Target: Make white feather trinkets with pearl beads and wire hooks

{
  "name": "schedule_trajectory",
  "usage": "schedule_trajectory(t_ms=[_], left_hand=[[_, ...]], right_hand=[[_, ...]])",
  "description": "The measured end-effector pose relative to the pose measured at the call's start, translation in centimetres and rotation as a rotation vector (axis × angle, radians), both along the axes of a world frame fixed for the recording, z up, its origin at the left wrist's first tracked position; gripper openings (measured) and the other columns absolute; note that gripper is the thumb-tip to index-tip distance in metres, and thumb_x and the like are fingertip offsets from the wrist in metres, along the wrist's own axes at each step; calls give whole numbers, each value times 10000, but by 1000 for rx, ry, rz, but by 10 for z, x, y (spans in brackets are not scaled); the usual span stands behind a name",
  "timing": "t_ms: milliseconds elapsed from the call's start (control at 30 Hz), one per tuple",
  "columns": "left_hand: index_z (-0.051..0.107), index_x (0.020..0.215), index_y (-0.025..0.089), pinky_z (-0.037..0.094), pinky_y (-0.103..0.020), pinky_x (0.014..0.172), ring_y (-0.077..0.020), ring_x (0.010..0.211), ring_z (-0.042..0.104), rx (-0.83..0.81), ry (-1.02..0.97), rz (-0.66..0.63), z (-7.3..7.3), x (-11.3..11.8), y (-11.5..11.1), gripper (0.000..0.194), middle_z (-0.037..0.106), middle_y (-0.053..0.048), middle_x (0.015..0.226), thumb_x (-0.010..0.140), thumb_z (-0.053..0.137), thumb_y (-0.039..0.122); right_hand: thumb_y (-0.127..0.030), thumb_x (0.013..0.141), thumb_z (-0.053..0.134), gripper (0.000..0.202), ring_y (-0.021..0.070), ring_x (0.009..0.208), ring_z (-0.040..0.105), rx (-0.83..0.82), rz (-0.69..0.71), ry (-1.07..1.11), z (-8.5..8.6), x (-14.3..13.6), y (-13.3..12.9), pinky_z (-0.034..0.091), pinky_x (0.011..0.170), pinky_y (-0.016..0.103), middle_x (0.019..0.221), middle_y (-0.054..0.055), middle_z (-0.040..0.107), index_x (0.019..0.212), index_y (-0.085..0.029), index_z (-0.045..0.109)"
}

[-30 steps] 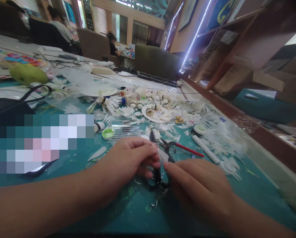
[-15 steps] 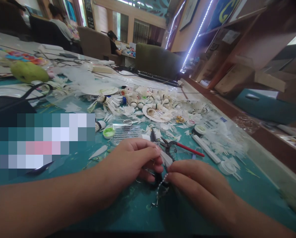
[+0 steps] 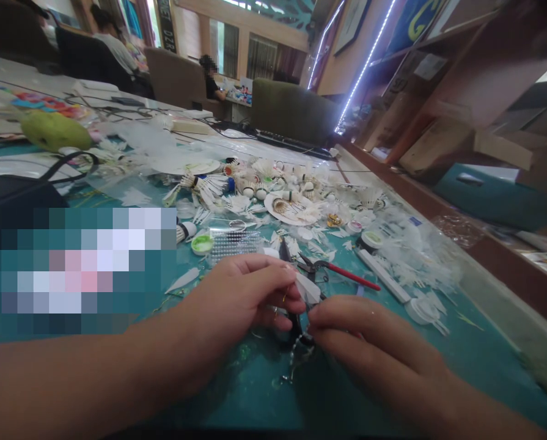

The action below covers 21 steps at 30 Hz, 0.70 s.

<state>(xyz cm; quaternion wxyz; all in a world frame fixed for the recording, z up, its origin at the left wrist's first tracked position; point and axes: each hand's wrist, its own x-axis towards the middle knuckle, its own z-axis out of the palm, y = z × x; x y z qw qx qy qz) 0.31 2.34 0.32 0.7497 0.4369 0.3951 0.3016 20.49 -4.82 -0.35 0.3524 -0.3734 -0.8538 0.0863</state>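
My left hand (image 3: 250, 290) is closed in a pinch on a white feather piece (image 3: 308, 288), which sticks out from the fingertips toward the right hand. A thin gold wire (image 3: 285, 297) shows by its fingers. My right hand (image 3: 369, 330) is pinched just below the feather, its fingertips at the top of a silver beaded chain (image 3: 293, 355) that dangles over the mat. Dark tool parts show behind the fingers, mostly hidden. Just beyond the hands lie pliers with a red handle (image 3: 353, 276).
A sheet of small beads (image 3: 236, 244), an open green pot (image 3: 202, 244) and a loose feather (image 3: 184, 280) lie on the teal mat (image 3: 236, 397). Shuttlecocks (image 3: 202, 189) and feather scraps are heaped farther back. A white bar (image 3: 383, 275) lies right. People sit at far tables.
Both hands keep their pinch, with only slight finger movement. The feather has turned a little and shows more of its face. The chain's upper part has shifted slightly downward.
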Motion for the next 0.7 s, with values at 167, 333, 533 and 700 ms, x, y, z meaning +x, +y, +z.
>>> schedule_trajectory(t_ms=[167,333,533,700], left_hand=[[774,747,160,578,-214,623,-148,680,693,-24,-19,-16,-3,0,0,171,749,-39,737,827,758,311],[762,706,170,574,-248,655,-173,709,707,31,-32,65,1,0,2,154,750,-43,734,789,785,297],[776,720,168,549,-244,656,-164,709,680,53,42,17,0,0,3,162,742,-35,719,792,783,313],[760,723,163,544,-256,663,-160,685,678,22,55,-5,1,1,2,172,737,-33,707,815,758,308]], right_hand=[[-205,1070,541,123,133,840,788,60,-58,28,-2,-4,-1,624,779,165,988,14,797,1116,-240,650],[-318,1077,552,168,196,874,779,393,-145,-171,-3,4,11,631,759,272,986,85,786,1184,-199,603],[-443,1076,540,296,151,605,691,228,-100,-264,-3,14,18,519,584,252,697,-10,716,897,-227,636],[-188,1111,415,228,152,742,720,222,-3,-247,-7,14,11,524,679,251,880,21,769,1068,-207,638]])
